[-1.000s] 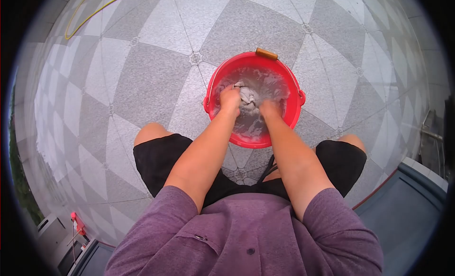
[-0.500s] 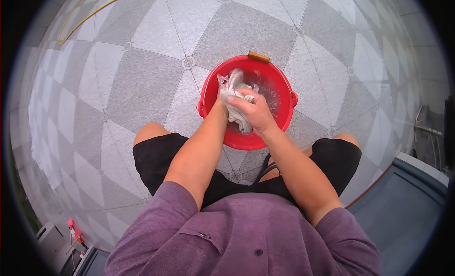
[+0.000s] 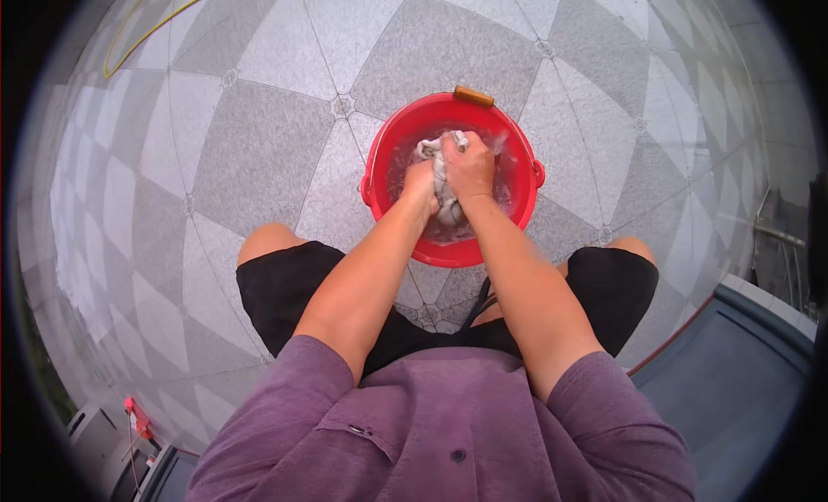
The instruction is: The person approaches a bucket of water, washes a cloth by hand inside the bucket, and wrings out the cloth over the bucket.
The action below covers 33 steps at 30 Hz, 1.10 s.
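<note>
A red bucket (image 3: 448, 256) with water in it stands on the floor between my knees. Inside it, a wet whitish cloth (image 3: 441, 174) is bunched up between my hands. My left hand (image 3: 420, 181) is closed on the cloth's left side, low in the bucket. On the other side, my right hand (image 3: 470, 166) grips the cloth's upper right part with curled fingers. Some fingertips of both hands are hidden by the cloth and the hands themselves. The water (image 3: 500, 170) around them is stirred and splashing.
The bucket's wire handle, with its wooden grip (image 3: 473, 96), rests against the far rim. Grey and white tiles (image 3: 259, 140) cover the floor. A yellow hose (image 3: 164, 28) lies at the upper left. A blue-grey panel (image 3: 733, 373) is at the lower right.
Both hands have gone down deeper into the bucket with the cloth. My right hand has moved up and slightly right, and the cloth is bunched differently between them.
</note>
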Each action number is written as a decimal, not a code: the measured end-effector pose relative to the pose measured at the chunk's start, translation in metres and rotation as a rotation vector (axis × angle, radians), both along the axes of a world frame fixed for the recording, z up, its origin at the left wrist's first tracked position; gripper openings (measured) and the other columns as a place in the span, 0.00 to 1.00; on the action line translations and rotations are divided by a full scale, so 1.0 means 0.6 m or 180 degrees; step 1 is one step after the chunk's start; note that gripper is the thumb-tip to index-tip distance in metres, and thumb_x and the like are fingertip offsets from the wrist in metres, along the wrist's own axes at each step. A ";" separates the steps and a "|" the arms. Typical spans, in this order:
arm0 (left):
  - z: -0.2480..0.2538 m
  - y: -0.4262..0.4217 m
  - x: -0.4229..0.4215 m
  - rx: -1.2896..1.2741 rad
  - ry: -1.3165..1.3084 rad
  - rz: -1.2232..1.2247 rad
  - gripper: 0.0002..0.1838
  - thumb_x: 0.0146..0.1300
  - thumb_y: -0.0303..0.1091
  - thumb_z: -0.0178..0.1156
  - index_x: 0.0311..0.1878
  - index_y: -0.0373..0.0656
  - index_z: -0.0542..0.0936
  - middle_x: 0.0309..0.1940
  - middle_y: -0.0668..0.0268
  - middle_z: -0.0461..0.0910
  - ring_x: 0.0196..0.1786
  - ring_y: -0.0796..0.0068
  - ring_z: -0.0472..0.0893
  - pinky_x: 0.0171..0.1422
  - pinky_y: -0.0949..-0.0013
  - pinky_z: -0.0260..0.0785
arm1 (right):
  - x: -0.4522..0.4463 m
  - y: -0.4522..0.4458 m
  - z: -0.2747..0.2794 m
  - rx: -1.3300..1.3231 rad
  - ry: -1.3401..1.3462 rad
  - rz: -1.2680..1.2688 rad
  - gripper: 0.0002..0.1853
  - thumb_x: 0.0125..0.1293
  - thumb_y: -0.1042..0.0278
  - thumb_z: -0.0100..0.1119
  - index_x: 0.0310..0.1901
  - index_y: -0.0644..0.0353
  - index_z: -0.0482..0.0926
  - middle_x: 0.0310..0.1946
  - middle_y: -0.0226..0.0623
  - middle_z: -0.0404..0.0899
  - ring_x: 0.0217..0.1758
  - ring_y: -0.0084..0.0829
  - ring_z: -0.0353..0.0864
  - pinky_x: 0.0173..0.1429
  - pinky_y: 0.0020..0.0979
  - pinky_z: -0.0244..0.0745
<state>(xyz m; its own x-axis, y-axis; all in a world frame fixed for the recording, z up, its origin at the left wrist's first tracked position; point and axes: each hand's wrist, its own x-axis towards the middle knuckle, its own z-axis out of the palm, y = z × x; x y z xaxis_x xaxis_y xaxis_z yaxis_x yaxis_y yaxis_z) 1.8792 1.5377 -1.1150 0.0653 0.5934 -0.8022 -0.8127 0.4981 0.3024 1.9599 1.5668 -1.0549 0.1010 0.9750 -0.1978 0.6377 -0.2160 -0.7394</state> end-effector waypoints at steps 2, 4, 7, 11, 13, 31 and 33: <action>0.020 0.007 0.003 0.0003 0.1210 -0.0275 0.13 0.71 0.34 0.61 0.49 0.34 0.87 0.37 0.57 0.89 0.35 0.64 0.86 0.41 0.62 0.79 | 0.031 0.022 -0.026 -0.0192 -0.0003 -0.0058 0.23 0.70 0.44 0.59 0.45 0.59 0.83 0.46 0.57 0.84 0.51 0.62 0.83 0.55 0.55 0.78; 0.040 0.003 -0.002 0.0097 0.2048 -0.0355 0.15 0.72 0.36 0.60 0.43 0.30 0.88 0.37 0.56 0.89 0.35 0.66 0.85 0.42 0.62 0.75 | 0.030 0.007 -0.063 -0.0062 -0.0315 -0.0113 0.26 0.73 0.43 0.57 0.50 0.63 0.81 0.49 0.61 0.84 0.54 0.63 0.82 0.58 0.54 0.76; -0.005 0.002 -0.015 0.0219 0.2746 -0.0126 0.16 0.73 0.35 0.60 0.43 0.29 0.87 0.36 0.56 0.88 0.39 0.64 0.85 0.47 0.61 0.74 | 0.034 -0.021 -0.095 -0.0475 -0.0641 -0.0326 0.31 0.77 0.43 0.50 0.56 0.70 0.78 0.54 0.69 0.80 0.59 0.66 0.79 0.63 0.56 0.73; -0.026 0.001 -0.031 -0.0416 0.2086 0.0093 0.17 0.74 0.39 0.59 0.55 0.36 0.86 0.48 0.56 0.88 0.46 0.60 0.85 0.52 0.58 0.74 | 0.084 -0.048 -0.243 -0.1176 -0.0783 0.0463 0.27 0.79 0.50 0.47 0.61 0.70 0.75 0.57 0.68 0.79 0.63 0.63 0.78 0.66 0.56 0.72; 0.003 -0.004 -0.026 -0.0331 0.1624 0.0341 0.23 0.74 0.37 0.60 0.66 0.34 0.76 0.60 0.53 0.80 0.54 0.59 0.82 0.55 0.55 0.75 | 0.110 -0.053 -0.309 -0.1274 -0.0547 0.0623 0.25 0.78 0.53 0.47 0.63 0.68 0.74 0.58 0.64 0.80 0.63 0.59 0.80 0.66 0.55 0.73; 0.018 0.009 -0.060 0.0963 -0.0582 -0.0050 0.22 0.80 0.50 0.48 0.63 0.43 0.75 0.59 0.57 0.79 0.52 0.57 0.81 0.52 0.51 0.81 | -0.008 -0.110 0.128 0.0336 0.1712 0.0887 0.17 0.62 0.61 0.76 0.45 0.65 0.87 0.49 0.38 0.78 0.54 0.35 0.78 0.62 0.36 0.73; 0.100 -0.003 -0.061 0.1209 -0.0884 -0.0094 0.25 0.80 0.54 0.46 0.64 0.44 0.76 0.53 0.60 0.81 0.43 0.61 0.82 0.45 0.57 0.80 | -0.024 -0.130 0.150 0.0563 0.1537 0.1056 0.18 0.60 0.58 0.76 0.45 0.63 0.88 0.49 0.39 0.77 0.53 0.37 0.80 0.60 0.36 0.75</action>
